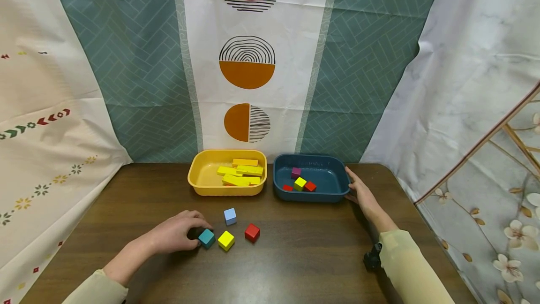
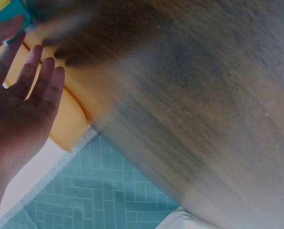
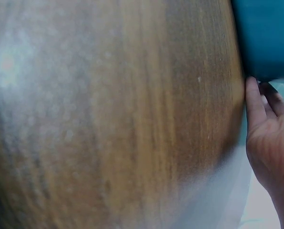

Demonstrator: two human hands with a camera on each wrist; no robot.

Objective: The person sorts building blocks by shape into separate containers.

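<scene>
My left hand (image 1: 179,231) is low over the table at the left, thumb and forefinger at the sides of a teal cube (image 1: 207,238). In the left wrist view that teal cube (image 2: 13,21) shows just past the thumb and forefinger, while the other fingers extend loosely. Close to it on the table lie a yellow cube (image 1: 226,241), a light blue cube (image 1: 229,216) and a red cube (image 1: 252,232). My right hand (image 1: 363,194) rests against the right end of a dark blue tray (image 1: 333,197), its extended fingers touching the wall.
Inside the blue tray are a purple cube (image 1: 296,172), a yellow-green cube (image 1: 300,183) and red pieces (image 1: 310,186). Left of it stands a yellow tray (image 1: 198,190) with several yellow blocks (image 1: 250,171). Behind both trays hangs a patterned cloth (image 1: 270,125) at the table's back edge.
</scene>
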